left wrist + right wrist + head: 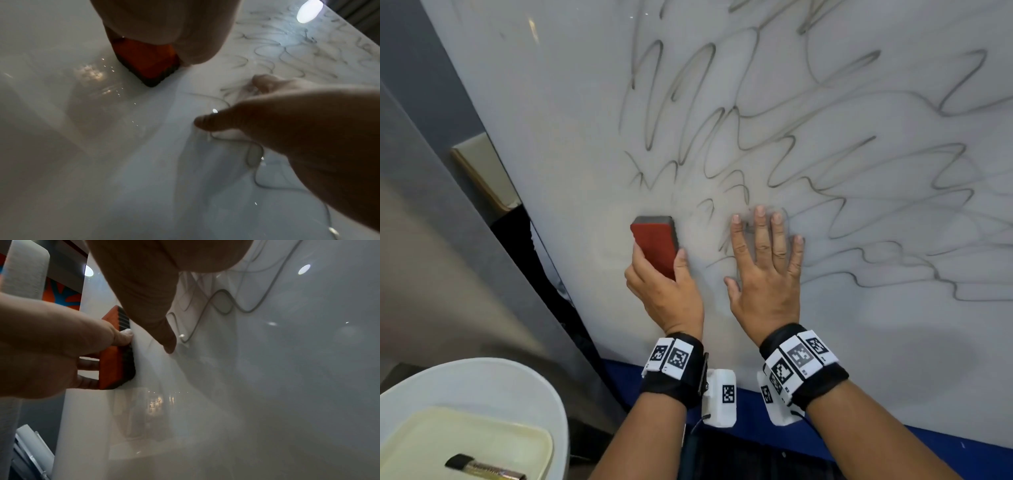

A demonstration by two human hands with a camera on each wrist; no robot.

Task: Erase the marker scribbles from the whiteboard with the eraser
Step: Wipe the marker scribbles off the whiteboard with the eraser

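The whiteboard (571, 113) fills most of the view, its right part covered with looping grey scribbles (808, 144) and its left part bare near the left edge. The right hand (765, 277) lies flat on the board with fingers spread wide over the scribbles' lower left end. The left hand (666, 294) grips the eraser (655, 244), a red block with a dark felt face pressed to the board, its long axis running up the board, tilted slightly left.

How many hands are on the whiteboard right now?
2. The left hand presses the eraser against the whiteboard; the right hand lies flat beside it, over scribbles.
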